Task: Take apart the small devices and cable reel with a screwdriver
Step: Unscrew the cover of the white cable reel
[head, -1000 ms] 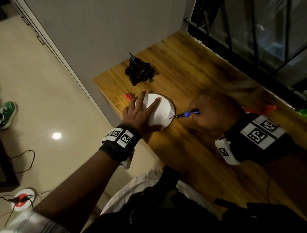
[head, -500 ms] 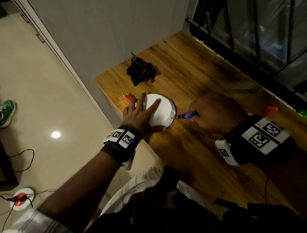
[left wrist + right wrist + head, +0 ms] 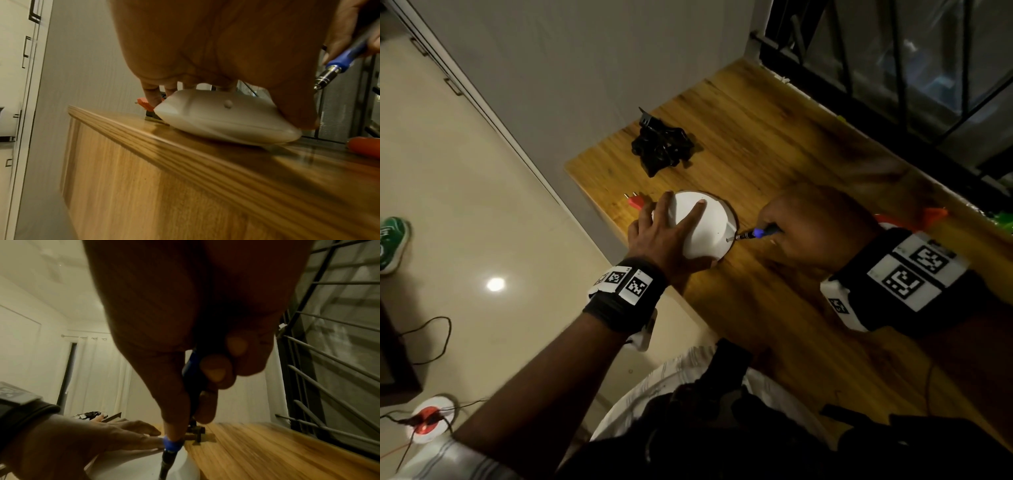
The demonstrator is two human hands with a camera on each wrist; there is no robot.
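The white round cable reel (image 3: 705,229) lies near the left edge of the wooden table (image 3: 774,154). My left hand (image 3: 661,233) presses down on its top with fingers spread and straight; the thumb (image 3: 298,110) sits at the reel's near rim. My right hand (image 3: 815,226) grips a blue-handled screwdriver (image 3: 756,233), whose metal tip meets the right side of the reel. In the right wrist view my fingers curl round the screwdriver (image 3: 191,369) above the reel (image 3: 144,467). A small stud shows on the reel (image 3: 222,120) in the left wrist view.
A black device (image 3: 661,147) lies farther back on the table. An orange plug (image 3: 636,201) pokes out behind the reel at the table's left edge. Another orange object (image 3: 935,216) lies behind my right wrist. Window bars (image 3: 893,68) close off the far side.
Both hands stay where they were. Less of the blue handle shows beyond my right fingers than a second ago.
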